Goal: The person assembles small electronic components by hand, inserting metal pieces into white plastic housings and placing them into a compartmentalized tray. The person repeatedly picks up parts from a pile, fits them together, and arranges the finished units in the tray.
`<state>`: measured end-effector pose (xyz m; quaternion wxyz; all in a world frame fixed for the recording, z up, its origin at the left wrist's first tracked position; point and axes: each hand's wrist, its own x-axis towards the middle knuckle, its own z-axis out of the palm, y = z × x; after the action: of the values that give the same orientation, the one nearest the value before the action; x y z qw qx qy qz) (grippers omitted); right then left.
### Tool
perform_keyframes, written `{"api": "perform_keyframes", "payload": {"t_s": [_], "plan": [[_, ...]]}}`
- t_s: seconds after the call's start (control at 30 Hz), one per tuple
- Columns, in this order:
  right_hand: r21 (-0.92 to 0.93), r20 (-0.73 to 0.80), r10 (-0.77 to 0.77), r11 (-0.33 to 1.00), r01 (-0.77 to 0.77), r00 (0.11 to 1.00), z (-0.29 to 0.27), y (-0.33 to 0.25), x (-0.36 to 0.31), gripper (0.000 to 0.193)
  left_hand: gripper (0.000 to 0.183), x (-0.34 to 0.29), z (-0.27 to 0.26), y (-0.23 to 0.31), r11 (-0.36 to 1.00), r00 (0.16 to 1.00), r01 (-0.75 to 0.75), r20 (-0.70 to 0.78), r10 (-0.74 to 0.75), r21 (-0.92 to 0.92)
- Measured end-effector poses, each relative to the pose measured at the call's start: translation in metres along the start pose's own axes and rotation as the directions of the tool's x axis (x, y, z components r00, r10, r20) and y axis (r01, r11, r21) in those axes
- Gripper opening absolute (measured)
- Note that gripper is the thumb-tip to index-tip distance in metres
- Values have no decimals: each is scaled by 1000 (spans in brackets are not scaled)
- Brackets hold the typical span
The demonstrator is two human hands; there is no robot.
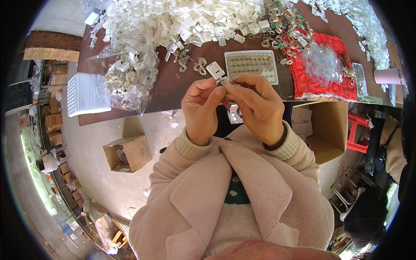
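My left hand (201, 110) and my right hand (261, 106) meet above the front edge of the brown table (167, 89). Their fingertips pinch a small white plastic piece (223, 81), partly hidden by the fingers. Just beyond it shows a white rectangular case (215, 70) with a small dark slot; whether it is joined to the held piece I cannot tell. Past my right fingers lies a white tray (251, 52) with rows of round metallic discs (247, 64). Coiled wires (200, 66) rest a little beyond my left hand.
White plastic parts (186, 21) are heaped at the back, beside tangled wired parts (281, 30). A filled clear bag (134, 71) and stacked white trays (86, 95) stand left. Right are a red cloth (303, 80) with clear pieces (320, 63), a cardboard box (331, 130) and a red stool (357, 134).
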<state>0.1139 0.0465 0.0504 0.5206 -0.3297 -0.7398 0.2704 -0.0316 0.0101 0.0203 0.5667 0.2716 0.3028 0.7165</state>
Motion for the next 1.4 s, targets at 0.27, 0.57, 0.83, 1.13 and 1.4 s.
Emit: {"api": "perform_keyframes", "payload": {"t_s": [0.27, 0.57, 0.83, 1.13, 1.4], "plan": [[-163, 29, -245, 955, 246, 969, 1, 13, 5, 31, 26, -4, 12, 13, 937, 999, 35, -31, -25, 348], [92, 46, 106, 990, -110, 993, -3, -1, 2, 28, 17, 7, 1, 11, 980, 998, -29, 68, 16, 199], [285, 77, 323, 899, -331, 943, 2, -16, -2, 24, 22, -1, 3, -11, 958, 965, -260, -10, 263, 123], [293, 74, 427, 854, -429, 901, 8, -14, -6, 33, 22, -4, 5, -14, 933, 949, -307, -20, 316, 189], [199, 74, 371, 904, -378, 926, 10, -16, -6, 31, 20, -3, 4, -13, 941, 953, -274, -77, 294, 199]]}}
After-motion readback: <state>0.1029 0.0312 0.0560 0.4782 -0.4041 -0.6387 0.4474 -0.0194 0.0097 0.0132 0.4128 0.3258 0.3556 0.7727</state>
